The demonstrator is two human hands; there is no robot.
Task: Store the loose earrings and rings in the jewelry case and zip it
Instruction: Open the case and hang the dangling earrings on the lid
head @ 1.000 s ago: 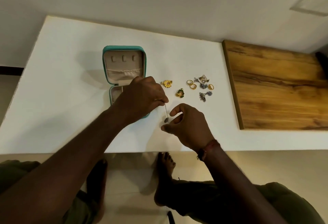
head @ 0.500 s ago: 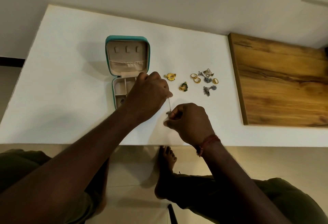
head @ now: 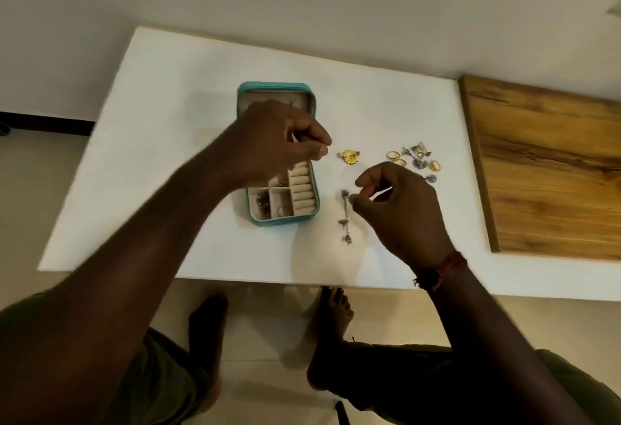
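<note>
Our right hand (head: pixel 396 202) pinches the long silver earring (head: pixel 345 219) by its top, probably to keep it untangled, right of the open jewelry case (head: pixel 285 221). Our left hand (head: pixel 279 142) curls above the case; we cannot tell whether it holds anything.

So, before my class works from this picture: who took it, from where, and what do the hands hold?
No machine here: a person wears a camera on the head, looking down at their own two hands. On the white table sits an open teal jewelry case, with a gold earring and a cluster of rings and earrings to its right, and a wooden board beyond. The right hand pinches a long silver earring. The left hand, above the case, has curled fingers; whether it holds anything is too small to tell.
</note>
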